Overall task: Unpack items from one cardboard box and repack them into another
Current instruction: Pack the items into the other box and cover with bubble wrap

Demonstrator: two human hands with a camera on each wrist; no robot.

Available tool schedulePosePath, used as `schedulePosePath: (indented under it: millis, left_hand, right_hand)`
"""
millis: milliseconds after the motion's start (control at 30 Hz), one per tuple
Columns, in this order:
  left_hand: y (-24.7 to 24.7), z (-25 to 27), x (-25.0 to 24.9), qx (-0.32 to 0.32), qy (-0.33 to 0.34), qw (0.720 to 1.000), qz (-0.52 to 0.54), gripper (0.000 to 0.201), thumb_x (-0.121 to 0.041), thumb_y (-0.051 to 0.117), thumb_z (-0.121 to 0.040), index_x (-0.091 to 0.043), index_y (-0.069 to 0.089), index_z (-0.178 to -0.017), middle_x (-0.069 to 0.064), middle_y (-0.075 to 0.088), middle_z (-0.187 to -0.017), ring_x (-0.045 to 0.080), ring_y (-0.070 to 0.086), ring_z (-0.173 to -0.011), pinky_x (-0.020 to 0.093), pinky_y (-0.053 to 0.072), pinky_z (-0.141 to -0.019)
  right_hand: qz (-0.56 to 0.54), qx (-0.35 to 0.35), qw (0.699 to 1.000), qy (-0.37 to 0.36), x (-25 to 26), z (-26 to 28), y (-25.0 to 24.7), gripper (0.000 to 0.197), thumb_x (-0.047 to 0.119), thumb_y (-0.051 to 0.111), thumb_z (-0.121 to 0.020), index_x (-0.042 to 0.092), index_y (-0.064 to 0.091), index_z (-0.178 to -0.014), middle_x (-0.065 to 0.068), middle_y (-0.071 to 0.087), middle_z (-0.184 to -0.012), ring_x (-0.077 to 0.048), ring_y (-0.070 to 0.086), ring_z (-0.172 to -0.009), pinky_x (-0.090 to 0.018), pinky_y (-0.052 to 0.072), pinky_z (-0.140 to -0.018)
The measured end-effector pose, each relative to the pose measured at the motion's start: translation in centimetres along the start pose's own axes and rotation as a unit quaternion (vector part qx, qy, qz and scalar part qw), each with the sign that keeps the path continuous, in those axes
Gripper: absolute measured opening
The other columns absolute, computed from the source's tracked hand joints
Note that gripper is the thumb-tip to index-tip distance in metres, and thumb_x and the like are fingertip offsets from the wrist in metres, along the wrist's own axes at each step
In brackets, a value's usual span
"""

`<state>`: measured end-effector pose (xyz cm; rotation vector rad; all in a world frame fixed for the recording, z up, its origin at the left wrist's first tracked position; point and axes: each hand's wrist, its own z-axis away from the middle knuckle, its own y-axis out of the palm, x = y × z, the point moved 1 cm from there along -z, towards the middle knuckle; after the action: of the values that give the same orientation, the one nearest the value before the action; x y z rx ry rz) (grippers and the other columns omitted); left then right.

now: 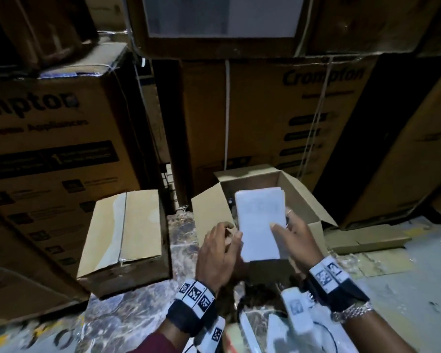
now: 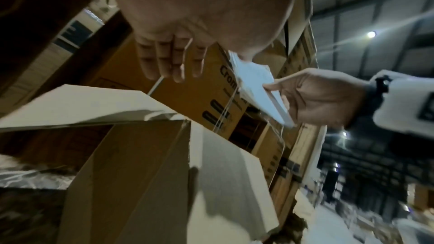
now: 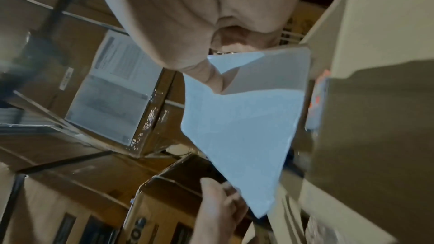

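A flat white packet [image 1: 260, 220] [image 2: 256, 88] [image 3: 241, 127] hangs above the open cardboard box [image 1: 209, 207], tilted with its far end over the box's inside. My right hand [image 1: 295, 240] [image 2: 319, 99] grips its right side, thumb on top and fingers underneath. To the packet's left is my left hand [image 1: 219, 253] [image 3: 220, 203], with its thumb touching the near-left edge. In the left wrist view its fingers [image 2: 164, 58] hang fairly straight and hold nothing. A closed, taped cardboard box [image 1: 127, 233] stands to the left. What the open box holds is mostly hidden.
Tall printed cartons [image 1: 278, 118] are stacked close behind and to the left [image 1: 43, 149], walling in the space. Flattened cardboard [image 1: 367, 240] lies on the floor to the right. The boxes rest on a dark marbled surface [image 1: 138, 314].
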<state>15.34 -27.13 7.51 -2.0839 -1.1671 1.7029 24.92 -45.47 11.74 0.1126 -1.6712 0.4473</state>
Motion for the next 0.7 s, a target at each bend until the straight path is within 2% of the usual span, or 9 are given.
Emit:
schedulePosePath:
  millis: [100,167,233,333,400,467,533,600,700]
  left_hand:
    - [3.1,-2.8,-0.1,0.046,0.001,0.990,-0.135,0.065,-0.069,0.036,-0.095,-0.024,0.038,-0.141,0.006,0.040,-0.151,0.024,0.034,-0.140,0.046,0.033,-0.115]
    - [5.1,-4.3,0.2,0.095,-0.016,0.977,-0.192,0.084,-0.077,0.033,-0.092,-0.022,0.023,-0.155,0.009,0.013,-0.168,0.027,0.008,-0.155,0.050,0.013,-0.125]
    - [6.8,-4.8,0.3,0.128,-0.008,0.966,-0.224,0.094,-0.081,0.030,-0.089,-0.022,0.012,-0.160,0.006,-0.004,-0.170,0.024,-0.009,-0.157,0.053,0.000,-0.125]
    - [8.8,-4.5,0.8,0.143,-0.010,0.956,-0.257,0.101,-0.082,0.026,-0.088,-0.016,0.007,-0.162,0.008,-0.011,-0.170,0.023,-0.019,-0.155,0.053,-0.008,-0.124]
    - [9.7,-4.3,1.3,0.132,-0.024,0.952,-0.275,0.102,-0.080,0.023,-0.089,-0.010,0.007,-0.162,0.011,-0.015,-0.169,0.024,-0.020,-0.154,0.050,-0.010,-0.125]
    - [10.2,-4.3,1.6,0.112,-0.031,0.954,-0.277,0.100,-0.077,0.021,-0.093,-0.006,0.007,-0.161,0.013,-0.018,-0.167,0.025,-0.022,-0.154,0.047,-0.009,-0.125]
    - [10.6,-4.3,1.8,0.086,-0.039,0.959,-0.265,0.098,-0.075,0.023,-0.095,-0.005,0.006,-0.161,0.014,-0.020,-0.167,0.024,-0.022,-0.154,0.046,-0.005,-0.126]
    - [11.0,-4.1,2.0,0.076,-0.051,0.961,-0.261,0.098,-0.075,0.024,-0.095,-0.006,0.003,-0.161,0.013,-0.019,-0.167,0.023,-0.022,-0.154,0.045,-0.001,-0.127]
    - [11.4,-4.0,1.9,0.062,-0.071,0.961,-0.261,0.101,-0.078,0.020,-0.094,-0.005,0.001,-0.161,0.012,-0.019,-0.168,0.022,-0.021,-0.154,0.043,-0.001,-0.128]
  right_hand:
    - [0.060,-0.027,0.998,-0.009,0.1,-4.3,-4.2,0.031,0.007,0.056,-0.097,0.021,0.056,-0.124,-0.001,0.067,-0.118,-0.020,0.065,-0.107,-0.045,0.053,-0.092]
    - [0.114,-0.015,0.993,-0.018,0.8,-6.9,-5.9,0.032,0.007,0.053,-0.098,0.016,0.053,-0.129,-0.001,0.062,-0.122,-0.020,0.060,-0.112,-0.038,0.048,-0.091]
    - [0.182,0.026,0.982,-0.039,1.2,-9.8,-7.1,0.037,0.006,0.052,-0.099,0.012,0.049,-0.135,-0.001,0.058,-0.127,-0.017,0.055,-0.117,-0.032,0.043,-0.093]
    - [0.314,0.089,0.944,-0.054,1.1,-15.0,-8.3,0.051,0.014,0.056,-0.098,0.009,0.040,-0.146,-0.006,0.047,-0.148,-0.024,0.043,-0.137,-0.044,0.038,-0.111]
    - [0.383,0.145,0.911,-0.052,1.3,-17.9,-8.4,0.052,0.014,0.059,-0.097,0.007,0.042,-0.145,-0.007,0.047,-0.147,-0.026,0.041,-0.139,-0.042,0.037,-0.112]
    - [0.431,0.207,0.877,-0.048,1.9,-19.8,-7.7,0.027,0.009,0.061,-0.095,0.015,0.059,-0.121,-0.003,0.060,-0.125,-0.027,0.055,-0.119,-0.037,0.044,-0.098]
    - [0.464,0.263,0.844,-0.057,1.5,-21.4,-6.4,0.029,0.002,0.060,-0.090,0.025,0.047,-0.078,0.002,0.052,-0.082,-0.019,0.051,-0.078,-0.033,0.040,-0.074]
    - [0.479,0.296,0.824,-0.054,0.6,-22.9,-5.1,0.039,0.000,0.059,-0.087,0.023,0.035,-0.068,0.002,0.041,-0.071,-0.013,0.039,-0.064,-0.029,0.033,-0.062]
    - [0.504,0.362,0.782,-0.050,-2.1,-24.7,-3.2,0.041,0.003,0.064,-0.082,0.024,0.032,-0.067,-0.001,0.042,-0.074,-0.017,0.038,-0.067,-0.035,0.034,-0.066]
